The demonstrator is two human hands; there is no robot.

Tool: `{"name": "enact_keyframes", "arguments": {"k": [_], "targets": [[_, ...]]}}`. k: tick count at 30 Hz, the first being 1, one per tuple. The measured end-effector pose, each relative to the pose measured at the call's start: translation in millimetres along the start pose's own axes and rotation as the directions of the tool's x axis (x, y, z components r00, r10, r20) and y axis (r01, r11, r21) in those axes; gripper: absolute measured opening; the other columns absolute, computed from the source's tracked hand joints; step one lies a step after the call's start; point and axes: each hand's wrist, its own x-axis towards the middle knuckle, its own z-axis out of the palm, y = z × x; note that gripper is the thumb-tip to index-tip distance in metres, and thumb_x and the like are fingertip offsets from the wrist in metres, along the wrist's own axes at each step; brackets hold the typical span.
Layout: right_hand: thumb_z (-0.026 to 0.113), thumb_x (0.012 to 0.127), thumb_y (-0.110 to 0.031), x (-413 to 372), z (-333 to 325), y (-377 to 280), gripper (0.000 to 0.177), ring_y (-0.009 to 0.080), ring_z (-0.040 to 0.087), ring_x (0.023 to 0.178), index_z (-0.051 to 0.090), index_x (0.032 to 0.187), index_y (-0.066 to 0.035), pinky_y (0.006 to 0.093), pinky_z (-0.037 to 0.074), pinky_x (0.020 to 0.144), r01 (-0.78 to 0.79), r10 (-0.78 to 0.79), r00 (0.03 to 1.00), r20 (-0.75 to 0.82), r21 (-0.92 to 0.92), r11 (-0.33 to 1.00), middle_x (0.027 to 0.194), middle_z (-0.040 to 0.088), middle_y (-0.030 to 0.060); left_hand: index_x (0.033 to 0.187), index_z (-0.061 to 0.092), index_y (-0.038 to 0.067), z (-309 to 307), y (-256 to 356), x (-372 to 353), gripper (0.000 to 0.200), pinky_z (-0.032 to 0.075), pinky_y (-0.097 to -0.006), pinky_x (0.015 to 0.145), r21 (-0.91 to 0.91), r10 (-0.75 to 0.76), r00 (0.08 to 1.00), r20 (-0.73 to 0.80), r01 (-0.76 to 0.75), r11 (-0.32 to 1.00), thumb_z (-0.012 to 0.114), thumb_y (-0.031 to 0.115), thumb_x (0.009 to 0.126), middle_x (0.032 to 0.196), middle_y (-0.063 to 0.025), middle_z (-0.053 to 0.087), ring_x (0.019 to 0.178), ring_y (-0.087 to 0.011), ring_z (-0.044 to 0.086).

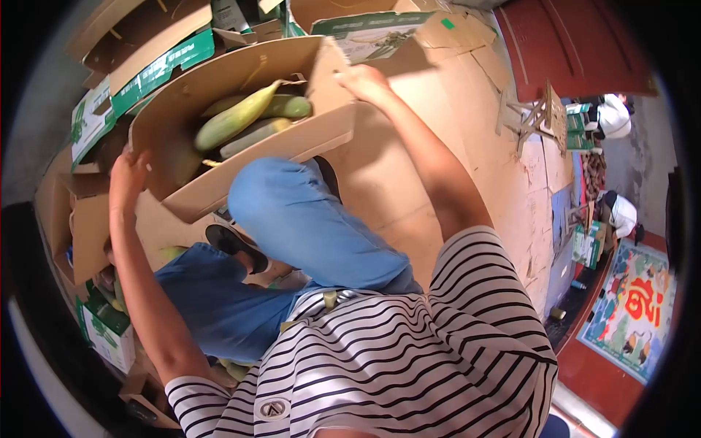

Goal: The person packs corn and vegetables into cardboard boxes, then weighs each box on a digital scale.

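Note:
An open cardboard box (266, 151) is tilted in front of my raised knee, its inside facing me. Inside lie several long green and yellowish cucumber-like gourds (237, 117), one of them resting across the others. My left hand (130, 175) grips the box at its left end, fingers curled over the edge. At the opposite end, my right hand (365, 83) is closed on the upper right corner, its thumb side toward the rim. The box's lower side overlaps my knee in this view.
Green-and-white printed cartons (162, 69) are stacked behind the box, and another open carton (82, 223) stands at left. Flattened cardboard (467, 139) covers the floor to the right. Farther right are two people (615, 117), a wooden stool (537, 120) and a red door (573, 47).

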Motion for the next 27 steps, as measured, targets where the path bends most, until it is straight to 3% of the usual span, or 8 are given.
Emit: {"name": "enact_keyframes", "arguments": {"k": [4,9,13,15,19,21,25,27], "targets": [[0.047,0.086,-0.055,-69,-15,118,0.055,0.0368,0.062,0.091,0.069,0.086,-0.005,0.0441,0.047,0.08,-0.12,0.133,0.977,-0.168,0.085,0.989,0.094,0.065,0.0201,0.083,0.062,-0.003,66,88,12,0.031,0.047,-0.0413,0.06,0.335,0.447,0.894,0.006,-0.423,0.842,0.056,0.027,0.088,0.07,-0.0203,0.062,0.067,-0.0346,0.063],[0.058,0.087,-0.042,-208,30,273,0.044,0.0307,0.065,0.086,0.067,0.095,0.0,0.0372,0.048,0.078,-0.318,0.324,0.898,-0.298,0.07,0.945,0.089,0.067,0.021,0.081,0.069,0.003,170,247,-18,0.028,0.052,-0.0464,0.071,0.439,0.453,0.815,0.361,-0.577,0.688,0.052,0.024,0.087,0.084,-0.0195,0.067,0.081,-0.0367,0.065],[0.061,0.085,-0.045,-317,19,387,0.045,0.0239,0.06,0.063,0.069,0.089,-0.001,0.0371,0.047,0.062,-0.567,0.624,0.7,-0.347,0.261,0.781,0.068,0.065,0.0134,0.088,0.072,0.008,257,314,-80,0.02,0.054,-0.0372,0.075,0.315,0.435,0.646,0.627,-0.721,0.617,0.053,0.012,0.083,0.095,-0.0135,0.069,0.088,-0.0284,0.068],[0.056,0.084,-0.054,-359,-1,442,0.056,0.041,0.062,0.075,0.066,0.08,0.001,0.0469,0.048,0.067,-0.665,0.63,0.631,-0.452,0.102,0.739,0.077,0.063,0.0255,0.088,0.072,0.009,305,319,-121,0.02,0.054,-0.0384,0.075,0.192,0.428,0.546,0.72,-0.75,0.633,0.053,0.014,0.083,0.095,-0.0131,0.069,0.09,-0.0282,0.068],[0.049,0.087,-0.047,-380,-35,469,0.052,0.0377,0.063,0.086,0.065,0.079,0.001,0.0461,0.047,0.076,-0.815,0.681,0.555,-0.479,-0.15,0.559,0.088,0.064,0.0256,0.089,0.065,0.0,329,327,-185,0.026,0.051,-0.0439,0.075,-0.178,0.484,0.259,0.836,-0.706,0.685,0.049,0.019,0.087,0.089,-0.02,0.066,0.087,-0.0365,0.064],[0.048,0.088,-0.042,-363,-50,490,0.046,0.0377,0.062,0.083,0.065,0.078,0.0,0.0477,0.047,0.074,-0.832,0.793,0.455,-0.405,0.124,0.541,0.088,0.065,0.0227,0.093,0.061,-0.001,303,337,-188,0.029,0.049,-0.0447,0.077,-0.331,0.604,0.22,0.766,-0.67,0.664,0.045,0.023,0.091,0.09,-0.0215,0.064,0.087,-0.0392,0.062],[0.044,0.092,-0.032,-314,-39,455,0.033,0.0376,0.061,0.072,0.063,0.086,-0.006,0.0483,0.047,0.067,-0.547,0.443,0.591,-0.674,0.069,0.834,0.083,0.065,0.0146,0.092,0.059,-0.001,228,320,-150,0.029,0.047,-0.0465,0.077,-0.301,0.691,0.411,0.595,-0.682,0.666,0.047,0.026,0.093,0.094,-0.0221,0.062,0.088,-0.0385,0.06],[0.041,0.094,-0.029,-305,-28,386,0.031,0.0376,0.061,0.074,0.062,0.09,-0.007,0.0471,0.048,0.066,-0.493,0.397,0.736,-0.548,-0.032,0.869,0.085,0.064,0.0156,0.089,0.057,-0.002,183,300,-131,0.017,0.047,-0.0416,0.073,-0.294,0.67,0.552,0.496,-0.619,0.728,0.054,0.015,0.09,0.091,-0.0197,0.061,0.084,-0.0371,0.06]]}}
